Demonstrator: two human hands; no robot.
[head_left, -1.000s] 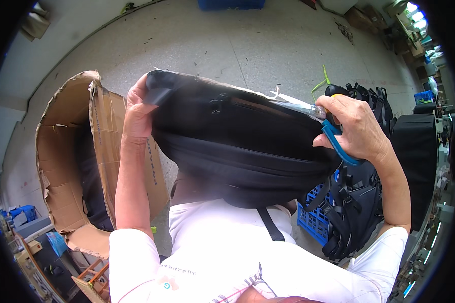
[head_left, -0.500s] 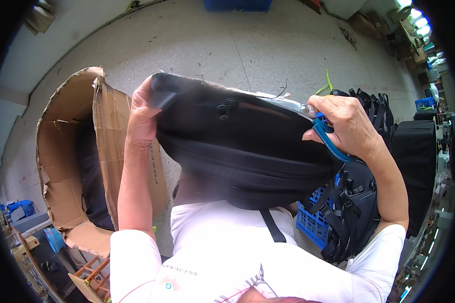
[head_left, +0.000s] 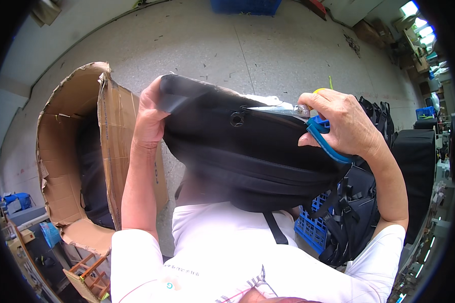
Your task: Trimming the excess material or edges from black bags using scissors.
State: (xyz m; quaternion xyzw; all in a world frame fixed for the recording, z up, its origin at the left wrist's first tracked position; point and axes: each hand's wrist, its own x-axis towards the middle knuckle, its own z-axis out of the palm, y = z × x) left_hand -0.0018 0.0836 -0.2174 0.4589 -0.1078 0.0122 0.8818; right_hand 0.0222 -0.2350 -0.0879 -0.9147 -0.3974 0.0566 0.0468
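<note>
A black fabric bag (head_left: 237, 151), likely a backpack, rests against my body with a strap hanging over my white shirt. At its far left corner my left hand (head_left: 150, 111) is closed on the edge, the fingers partly hidden behind it. My right hand (head_left: 338, 118) is closed around the handles of scissors (head_left: 275, 109), blue on the near loop and yellow on the far one. The scissor blades lie along the bag's far edge, pointing left. Their tip is at or near a small dark ring (head_left: 236, 118) on the bag. White material shows behind the blades.
A large open cardboard box (head_left: 119, 146) with black items inside stands at my left. To the right, black bags with straps (head_left: 356, 202) lie on a blue crate (head_left: 311, 227). Another blue crate (head_left: 245, 6) is on the floor ahead, where small dark scraps are scattered.
The scissors have moved slightly left and more of their blades now shows, with the tip nearer the ring. My left hand and the bag's corner have shifted a little right.
</note>
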